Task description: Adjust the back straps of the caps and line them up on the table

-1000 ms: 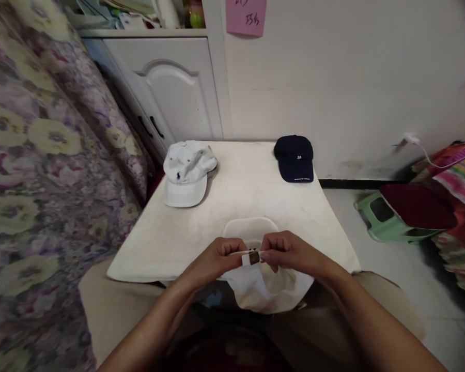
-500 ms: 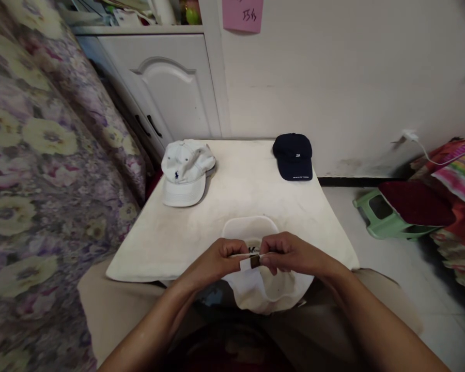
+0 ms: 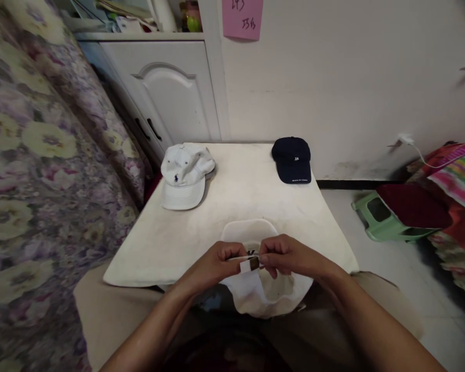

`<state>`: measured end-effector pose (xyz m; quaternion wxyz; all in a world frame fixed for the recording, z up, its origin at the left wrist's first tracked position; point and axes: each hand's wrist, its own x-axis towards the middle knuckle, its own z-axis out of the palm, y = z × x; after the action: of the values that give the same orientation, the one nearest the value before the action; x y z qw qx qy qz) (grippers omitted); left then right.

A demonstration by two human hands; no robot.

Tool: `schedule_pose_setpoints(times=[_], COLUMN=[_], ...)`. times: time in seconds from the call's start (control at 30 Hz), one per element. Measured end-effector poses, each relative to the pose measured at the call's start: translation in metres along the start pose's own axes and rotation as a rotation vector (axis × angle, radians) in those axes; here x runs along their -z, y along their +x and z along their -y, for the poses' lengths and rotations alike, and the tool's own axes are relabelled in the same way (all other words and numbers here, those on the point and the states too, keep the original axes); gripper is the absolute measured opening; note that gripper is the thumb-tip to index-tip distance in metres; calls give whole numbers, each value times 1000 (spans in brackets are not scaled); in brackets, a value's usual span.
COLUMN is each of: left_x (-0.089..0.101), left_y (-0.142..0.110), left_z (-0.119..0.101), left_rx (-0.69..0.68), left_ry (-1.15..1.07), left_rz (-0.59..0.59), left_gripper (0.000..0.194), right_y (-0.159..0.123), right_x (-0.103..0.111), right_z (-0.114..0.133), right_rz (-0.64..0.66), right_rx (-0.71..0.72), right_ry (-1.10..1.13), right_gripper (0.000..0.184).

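While both bare hands met over the near edge of the table, the left hand [image 3: 219, 260] pinched one side of a thin white strap [image 3: 236, 257] between thumb and bent fingers, with no visible gap in the grip; the right hand [image 3: 287, 256] was closed in a like pinch at the strap's other side, thumb pressed toward the curled forefinger; a white tab [image 3: 245, 266] and a small dark brown piece [image 3: 254, 264] showed between the two sets of fingertips, the brown piece right beside the right hand's, though whether it was touched could not be told.

The strap belonged to a white fabric baseball cap with a beige inside [image 3: 251, 299], which lay with its opening upward and its rounded brim pointing away from the person; the brim rested over the table, while the crown hung past the near edge, above the lap in beige trousers [image 3: 104, 310]; dark lettering inside was partly hidden by the hands.

Farther back on the table, covered in cream-white cloth [image 3: 240, 191], a pale grey cap with a small dark emblem [image 3: 184, 173] sat toward the left; a navy cap with white lettering [image 3: 292, 160] sat at the far right corner, well apart from it; both brims faced the person; beyond stood a white panelled cabinet [image 3: 174, 93].
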<state>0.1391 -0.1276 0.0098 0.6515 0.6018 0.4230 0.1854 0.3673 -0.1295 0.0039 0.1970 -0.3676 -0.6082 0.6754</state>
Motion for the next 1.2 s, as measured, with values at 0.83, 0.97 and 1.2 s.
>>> schedule_pose_setpoints(times=[0.83, 0.97, 1.2], left_x=[-2, -2, -4], left_y=[3, 3, 2], left_z=[0, 0, -1], left_rx=[-6, -7, -40], left_ry=[44, 55, 112], left_rz=[36, 31, 30], left_gripper=[26, 27, 30], right_y=[-3, -1, 3], right_x=[2, -1, -8], right_z=[3, 1, -6], right_rz=[-1, -18, -55], right_rx=[36, 31, 41], right_ry=[-73, -54, -52], right_gripper=[15, 18, 21])
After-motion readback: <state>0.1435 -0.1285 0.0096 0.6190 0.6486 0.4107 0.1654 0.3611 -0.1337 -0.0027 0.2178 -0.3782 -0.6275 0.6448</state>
